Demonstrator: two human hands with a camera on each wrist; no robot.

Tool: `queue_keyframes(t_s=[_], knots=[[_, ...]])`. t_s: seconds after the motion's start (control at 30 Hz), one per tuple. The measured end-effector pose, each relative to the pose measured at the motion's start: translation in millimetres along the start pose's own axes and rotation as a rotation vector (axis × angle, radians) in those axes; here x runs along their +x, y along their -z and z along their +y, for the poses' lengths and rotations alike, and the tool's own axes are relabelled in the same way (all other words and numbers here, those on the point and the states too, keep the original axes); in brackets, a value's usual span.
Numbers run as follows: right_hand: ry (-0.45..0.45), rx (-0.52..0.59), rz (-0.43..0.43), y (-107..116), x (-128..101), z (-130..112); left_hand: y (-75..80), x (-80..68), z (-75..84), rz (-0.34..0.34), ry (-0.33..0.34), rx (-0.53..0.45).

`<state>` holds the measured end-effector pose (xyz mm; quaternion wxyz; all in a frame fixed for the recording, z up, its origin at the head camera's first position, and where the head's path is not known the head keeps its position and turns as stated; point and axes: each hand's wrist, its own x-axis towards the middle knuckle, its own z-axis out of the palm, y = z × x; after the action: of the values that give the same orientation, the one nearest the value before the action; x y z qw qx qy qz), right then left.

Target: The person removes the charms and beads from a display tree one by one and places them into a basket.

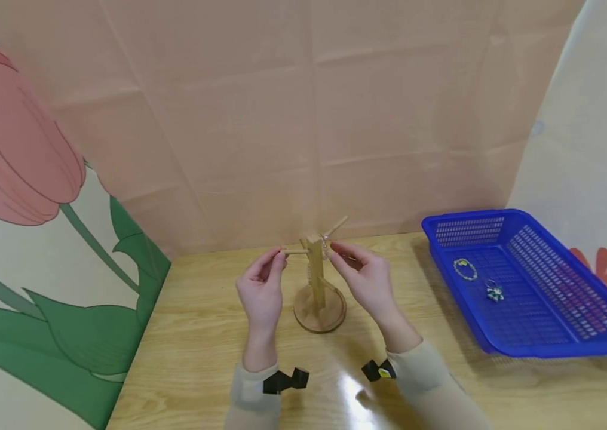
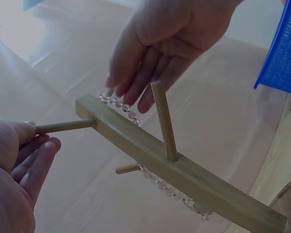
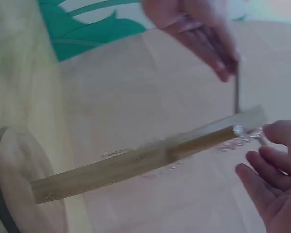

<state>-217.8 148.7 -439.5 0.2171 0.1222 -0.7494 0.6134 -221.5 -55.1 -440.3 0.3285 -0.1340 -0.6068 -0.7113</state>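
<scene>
A wooden jewelry stand (image 1: 316,272) with several pegs rises from a round base (image 1: 306,319) on the table. My left hand (image 1: 263,292) pinches the end of its upper left peg (image 2: 65,126) between thumb and fingers. My right hand (image 1: 365,278) is beside the upper right peg (image 1: 337,225), its fingers loosely extended and spread from the thumb. From that peg hangs a bracelet of clear pinkish beads (image 2: 119,103), close to the right thumb tip; whether they touch, I cannot tell. Another beaded bracelet (image 2: 169,189) hangs from a lower peg behind the post.
To the right, a blue plastic basket (image 1: 537,343) stands on the wooden table (image 1: 190,334). Inside it lie a yellowish bracelet (image 1: 465,270) and a green-and-white charm piece (image 1: 494,292). A pinkish cloth (image 1: 228,119) covers the wall behind the stand.
</scene>
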Motion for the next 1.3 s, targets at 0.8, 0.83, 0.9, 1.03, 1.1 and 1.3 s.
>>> queue_keyframes(t_s=[0.8,0.83,0.9,1.03,1.1,1.3], knots=[[0.074,0.059,0.123,-22,7,-1,0.6,-2.6,1.8,0.009,0.022,0.008],[0.072,0.061,0.125,-23,7,0,0.6,-2.5,1.5,0.007,0.023,0.006],[0.067,0.057,0.130,-23,8,1,0.8,-2.3,0.8,0.002,0.025,0.002],[0.050,0.041,0.138,-23,8,2,1.6,-2.1,0.0,-0.006,0.030,-0.002],[0.041,0.037,0.133,-23,9,2,1.7,-2.2,0.5,-0.007,0.030,-0.001],[0.041,0.036,0.124,-23,9,4,1.9,-1.5,1.0,-0.007,0.021,0.004]])
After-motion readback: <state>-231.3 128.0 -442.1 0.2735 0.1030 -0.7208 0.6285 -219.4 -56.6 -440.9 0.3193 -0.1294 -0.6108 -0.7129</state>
